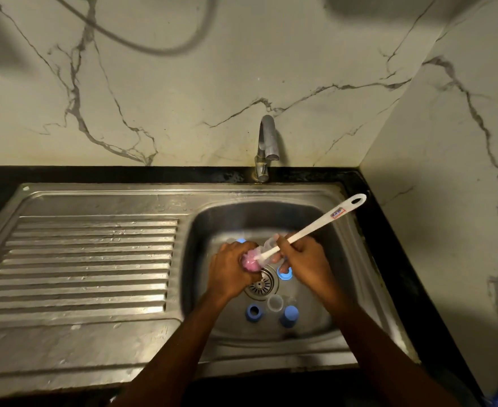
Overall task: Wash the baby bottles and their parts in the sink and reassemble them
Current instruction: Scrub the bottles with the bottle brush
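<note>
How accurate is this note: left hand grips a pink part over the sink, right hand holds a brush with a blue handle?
Wrong in one respect: the brush handle is white, not blue, as the head view shows. The left hand does grip the pink part over the sink, and the right hand holds the brush.

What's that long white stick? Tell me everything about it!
It is a bottle brush with a long white plastic-looking handle, a hole at its far tip and a red-and-blue label. It slants over the sink, gripped by the right hand; its lower end meets a pink piece in the left hand.
</note>
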